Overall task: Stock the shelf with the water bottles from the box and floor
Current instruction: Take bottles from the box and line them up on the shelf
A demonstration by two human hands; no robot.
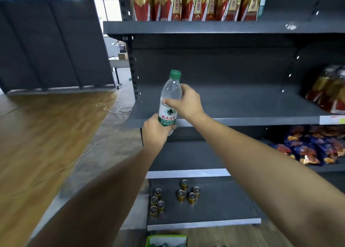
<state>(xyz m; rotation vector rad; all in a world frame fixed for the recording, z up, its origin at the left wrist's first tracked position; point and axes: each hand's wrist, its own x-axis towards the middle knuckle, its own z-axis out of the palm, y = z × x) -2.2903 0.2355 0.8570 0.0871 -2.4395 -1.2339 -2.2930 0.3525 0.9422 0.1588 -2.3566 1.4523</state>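
At the front edge of the grey shelf (242,104), near its left end, a person holds a clear water bottle (172,89) with a green cap, almost upright. The left hand (155,132) grasps the bottle's base from below. The right hand (187,102) wraps around its upper body, thumb across the top of the label. Red and gold packages (196,3) stand above the shelf. Blue snack bags (315,149) lie below it, small gold cans (183,192) lower still, and a green box (166,239) lowest.
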